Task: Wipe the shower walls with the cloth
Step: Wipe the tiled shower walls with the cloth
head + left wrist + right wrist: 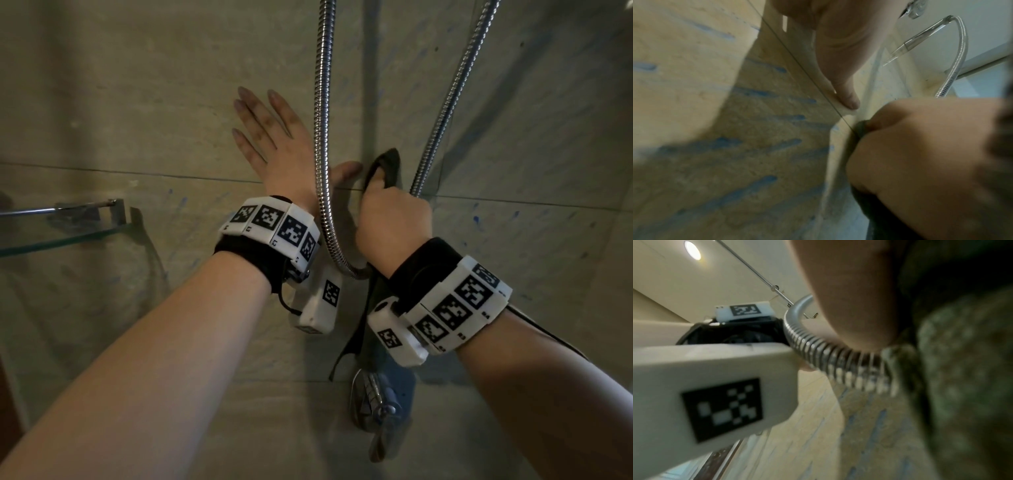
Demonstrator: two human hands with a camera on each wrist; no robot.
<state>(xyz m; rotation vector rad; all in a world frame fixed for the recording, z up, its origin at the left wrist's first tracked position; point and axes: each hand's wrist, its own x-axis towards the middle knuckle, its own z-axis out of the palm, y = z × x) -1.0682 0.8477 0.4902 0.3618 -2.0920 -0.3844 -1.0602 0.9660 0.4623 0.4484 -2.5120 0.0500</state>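
Right hand (394,219) gripping half-hidden dark cloth (385,168), left hand (274,144) flat on wall (137,102)

A ribbed metal shower hose (322,137) hangs in a loop in front of me, its second strand (452,99) rising to my right. A glass corner shelf (65,236) with a metal rail sits to my left. Below me a chrome tap fitting (371,401) juts out. A round ceiling light (692,250) glows overhead.
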